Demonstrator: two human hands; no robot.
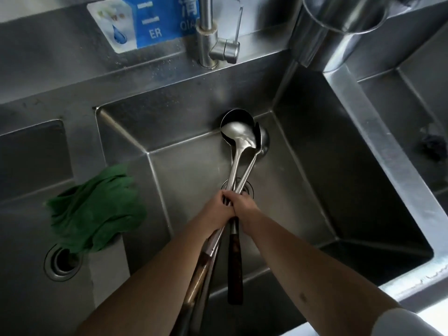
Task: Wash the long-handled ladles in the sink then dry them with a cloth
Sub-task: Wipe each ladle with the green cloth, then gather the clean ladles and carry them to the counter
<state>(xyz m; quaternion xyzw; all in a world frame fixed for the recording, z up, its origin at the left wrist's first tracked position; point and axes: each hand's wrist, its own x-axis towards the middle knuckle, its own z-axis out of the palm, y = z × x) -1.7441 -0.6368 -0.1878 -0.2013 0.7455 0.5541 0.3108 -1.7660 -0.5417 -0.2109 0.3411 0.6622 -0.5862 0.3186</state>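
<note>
Ladle count unclear: approx 3 ladles (238,151) bunched, bowls overlapping at sink (303,141) back wall, handles cut off at btm edge. Left hand (218,206) & right hand (242,204) both wrap fingers round the shafts over the drain. One green cloth (97,209) (crumpled) on left divider; one tap (211,42) behind.

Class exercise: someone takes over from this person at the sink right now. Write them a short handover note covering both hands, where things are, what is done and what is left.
Left hand and right hand: both grip the bundled ladles at mid-shaft.
Ladles: bowls down at the back wall of the middle sink, handles towards you.
Tap: no water seen running.
Green cloth: draped over the sink's left edge, untouched.
Done: ladles gathered in the sink.
Left: washing, it seems, then drying with the cloth.
</note>
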